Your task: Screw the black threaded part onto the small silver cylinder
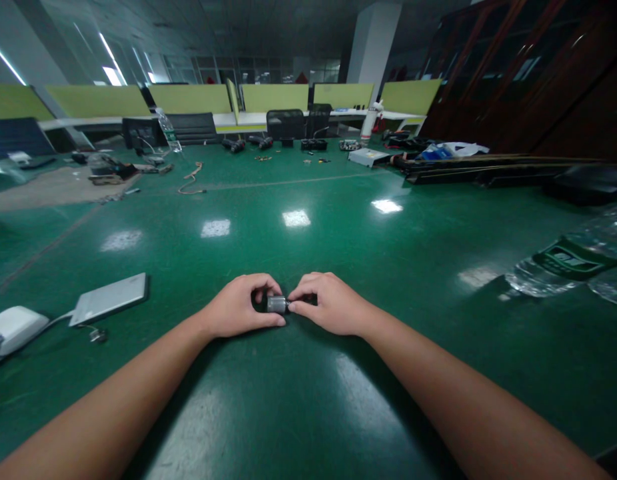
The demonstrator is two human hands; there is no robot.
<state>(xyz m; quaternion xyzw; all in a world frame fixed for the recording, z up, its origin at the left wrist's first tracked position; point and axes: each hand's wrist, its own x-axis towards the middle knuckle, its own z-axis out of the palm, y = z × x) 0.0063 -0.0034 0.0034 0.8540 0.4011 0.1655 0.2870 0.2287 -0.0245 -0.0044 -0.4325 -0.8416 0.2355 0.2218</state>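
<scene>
Between my two hands, low over the green tabletop, is a small grey metal cylinder that looks like a small electric motor. It lies sideways, its narrow end toward the right. My left hand curls round the body, thumb in front and fingers behind. The thumb and index finger of my right hand pinch together at the narrow end; whether a separate small part is between these fingertips I cannot make out.
At left lie a silver slab-shaped device, a white device and a small metal part. Clear water bottles lie at right. Farther back are a cord, a standing bottle, a grey box and long dark strips.
</scene>
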